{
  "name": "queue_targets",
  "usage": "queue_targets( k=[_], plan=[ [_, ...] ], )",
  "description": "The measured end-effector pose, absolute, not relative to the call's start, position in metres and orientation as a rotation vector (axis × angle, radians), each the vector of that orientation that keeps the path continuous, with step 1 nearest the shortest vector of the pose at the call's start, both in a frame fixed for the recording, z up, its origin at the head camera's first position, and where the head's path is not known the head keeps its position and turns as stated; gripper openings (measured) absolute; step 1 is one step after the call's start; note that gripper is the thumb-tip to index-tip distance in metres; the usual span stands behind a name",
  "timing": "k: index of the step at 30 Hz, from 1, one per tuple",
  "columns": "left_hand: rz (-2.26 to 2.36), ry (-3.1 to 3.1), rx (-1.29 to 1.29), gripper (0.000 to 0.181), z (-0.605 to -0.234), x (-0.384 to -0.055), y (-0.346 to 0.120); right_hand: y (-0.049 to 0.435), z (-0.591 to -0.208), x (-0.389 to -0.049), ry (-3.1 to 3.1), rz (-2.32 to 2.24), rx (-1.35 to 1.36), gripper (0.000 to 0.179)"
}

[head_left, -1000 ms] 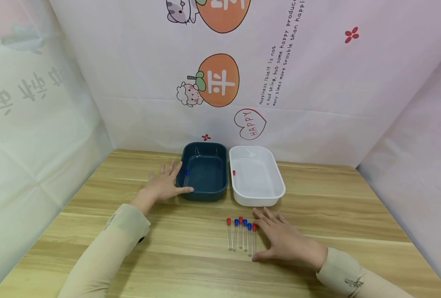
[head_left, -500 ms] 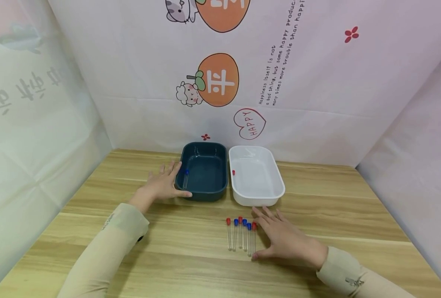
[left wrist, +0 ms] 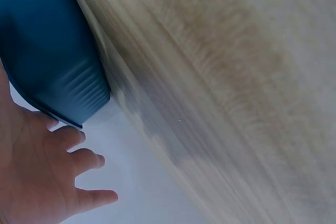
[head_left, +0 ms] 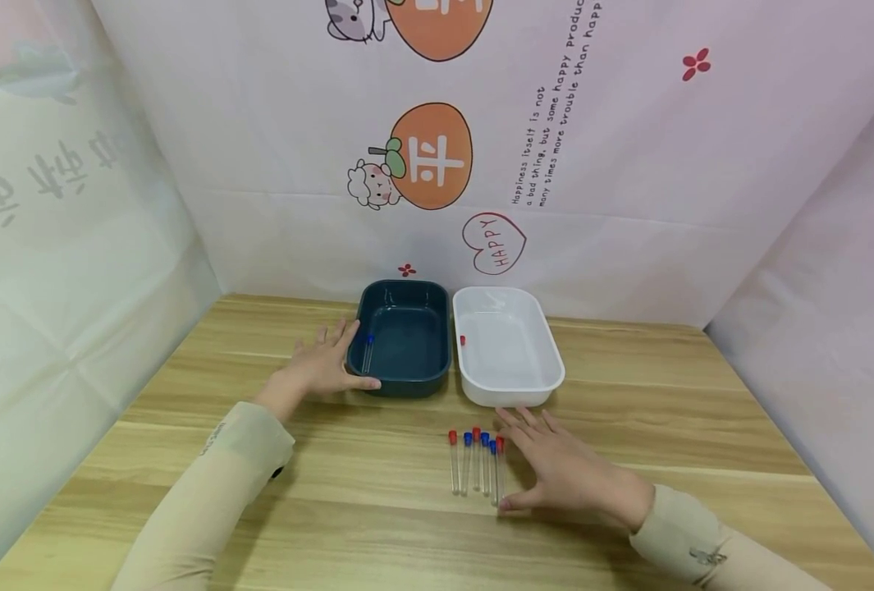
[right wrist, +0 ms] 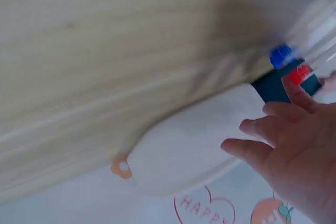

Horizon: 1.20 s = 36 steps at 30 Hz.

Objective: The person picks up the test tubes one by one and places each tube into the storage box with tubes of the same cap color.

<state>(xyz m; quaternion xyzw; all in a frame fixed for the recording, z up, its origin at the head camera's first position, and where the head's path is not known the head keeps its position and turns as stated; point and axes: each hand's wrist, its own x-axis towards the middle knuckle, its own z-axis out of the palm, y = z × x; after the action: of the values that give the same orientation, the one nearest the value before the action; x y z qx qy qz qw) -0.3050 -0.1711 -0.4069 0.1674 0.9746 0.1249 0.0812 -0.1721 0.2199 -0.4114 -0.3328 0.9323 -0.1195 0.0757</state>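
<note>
My left hand [head_left: 322,366] rests at the left side of a dark teal tray [head_left: 411,387], fingers spread along its outer wall and thumb at the near corner. Inside lies a blue-capped test tube [head_left: 368,355]. Several clear test tubes with red or blue caps lie in a row on the table. My right hand [head_left: 565,472] is spread beside the row's right end, index fingertip by the cap and thumb at the lower end of the rightmost red-capped test tube [head_left: 500,469]. In the right wrist view, the index fingertip meets the red cap [right wrist: 300,74].
A white tray [head_left: 514,397] stands right of the teal one, with a red cap [head_left: 462,340] showing at its left inner side. Both stand near the back edge of the wooden table [head_left: 651,410], before a printed cloth [head_left: 614,180]. Cloth also hangs at both sides.
The rightmost red-capped tube has shifted slightly left, with my right fingers following. My left thumb has dropped a little down the tray's near corner. The trays have stayed in place.
</note>
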Motion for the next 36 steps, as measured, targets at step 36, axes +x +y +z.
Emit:
queue_targets(
  k=[36],
  plan=[
    [0.401, 2.888, 0.491, 0.126, -0.401, -0.301, -0.171, 0.227, -0.353, -0.191, 2.906, -0.400, -1.005, 0.114]
  ],
)
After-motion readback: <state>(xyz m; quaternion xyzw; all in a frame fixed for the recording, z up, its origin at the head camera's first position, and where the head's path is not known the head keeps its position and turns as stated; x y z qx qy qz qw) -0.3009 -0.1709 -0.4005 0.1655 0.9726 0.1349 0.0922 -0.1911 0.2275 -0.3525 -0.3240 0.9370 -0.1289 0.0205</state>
